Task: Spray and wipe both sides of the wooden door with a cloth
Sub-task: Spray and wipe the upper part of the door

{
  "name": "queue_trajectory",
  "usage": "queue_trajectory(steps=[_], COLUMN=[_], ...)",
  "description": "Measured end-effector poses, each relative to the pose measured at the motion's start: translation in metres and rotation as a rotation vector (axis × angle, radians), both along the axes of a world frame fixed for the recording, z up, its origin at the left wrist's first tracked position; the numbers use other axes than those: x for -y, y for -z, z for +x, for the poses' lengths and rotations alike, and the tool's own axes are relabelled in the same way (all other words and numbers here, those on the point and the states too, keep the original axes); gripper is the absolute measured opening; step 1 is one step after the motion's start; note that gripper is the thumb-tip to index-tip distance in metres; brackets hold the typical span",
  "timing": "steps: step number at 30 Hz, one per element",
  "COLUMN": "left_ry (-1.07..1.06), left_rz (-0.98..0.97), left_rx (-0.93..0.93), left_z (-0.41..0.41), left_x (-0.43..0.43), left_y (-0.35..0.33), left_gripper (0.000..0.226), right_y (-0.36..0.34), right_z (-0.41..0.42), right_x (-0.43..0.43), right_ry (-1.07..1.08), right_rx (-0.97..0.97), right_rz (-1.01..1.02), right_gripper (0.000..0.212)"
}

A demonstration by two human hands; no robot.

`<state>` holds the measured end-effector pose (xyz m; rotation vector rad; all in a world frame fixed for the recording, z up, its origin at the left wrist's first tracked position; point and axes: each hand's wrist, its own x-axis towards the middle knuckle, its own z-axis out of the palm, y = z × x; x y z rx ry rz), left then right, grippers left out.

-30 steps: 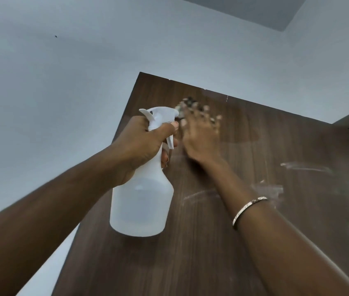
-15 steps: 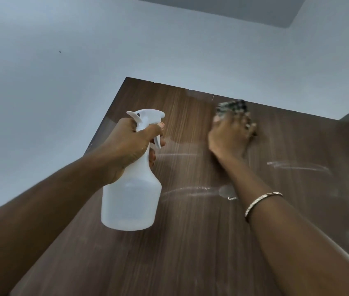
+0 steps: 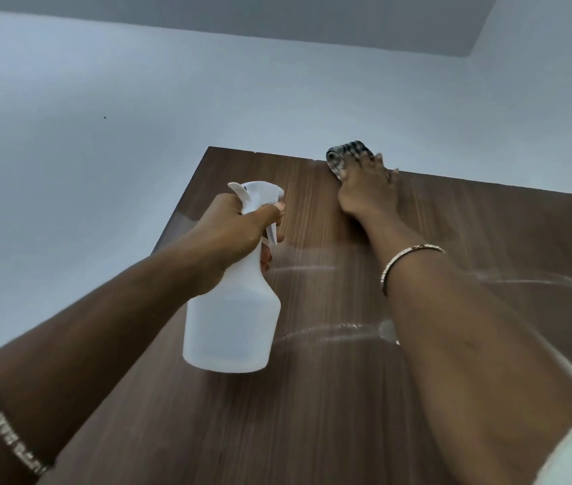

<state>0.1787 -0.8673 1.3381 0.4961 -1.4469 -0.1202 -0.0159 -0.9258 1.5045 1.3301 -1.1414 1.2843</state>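
1. Presses the cloth (image 3: 345, 154) against the wooden door (image 3: 312, 397) with the right hand (image 3: 368, 190), fingers (image 3: 377, 161) laid fairly flat over it rather than curled round it. Cannot tell whether the thumb pinches the cloth underneath.
2. Sits higher and further right than a second ago: then blurred in mid-sweep just beside the sprayer head, now up at the door's top edge, with a fold of the cloth poking above that edge.
3. Keeps the left hand (image 3: 232, 232) wrapped tight round the neck of the spray bottle (image 3: 232, 327), index finger across the top by the nozzle. Holds it near the door face, not touching it, much as before. No sign of a squeeze on the trigger.
4. Leaves pale wet streaks (image 3: 330, 332) lower down the panel, below and to the right of the bottle. Same marks as half a second back, so not yet wiped.
5. Means, as a judgement: top strip of this face nearly covered, spraying paused, wiping in progress from the top downward.
6. Calls next, probably, for passes down through the streaked band. Shows nothing of the other face, so likely well short of halfway.
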Motion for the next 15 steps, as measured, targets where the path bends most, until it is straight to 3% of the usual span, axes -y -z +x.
queue_trajectory(steps=[2, 4, 7, 9, 12, 15], left_ry=[0.057, 0.122, 0.114, 0.105, 0.130, 0.159], left_rz=[-0.004, -0.005, 0.033, 0.076, 0.085, 0.089], left_rx=[-0.002, -0.010, -0.035, -0.046, -0.022, -0.008], left_z=[0.000, 0.000, 0.003, 0.004, 0.009, 0.011], left_x=[-0.002, -0.003, -0.003, -0.001, 0.005, 0.006], left_y=[-0.003, -0.005, -0.007, -0.007, -0.009, -0.012], left_gripper=[0.032, 0.030, 0.027, 0.029, 0.037, 0.039], right_y=[0.008, 0.013, 0.016, 0.009, -0.003, 0.004], right_z=[0.022, 0.048, 0.071, 0.062, 0.027, -0.007], right_x=[0.008, 0.011, 0.008, 0.002, -0.002, 0.004], right_ry=[-0.015, -0.059, -0.060, -0.044, -0.001, -0.026], right_rx=[0.002, -0.164, -0.460, -0.510, -0.366, 0.027], right_rz=[-0.063, -0.071, 0.078, 0.129, 0.076, -0.097], right_gripper=[0.051, 0.049, 0.050, 0.050, 0.052, 0.051])
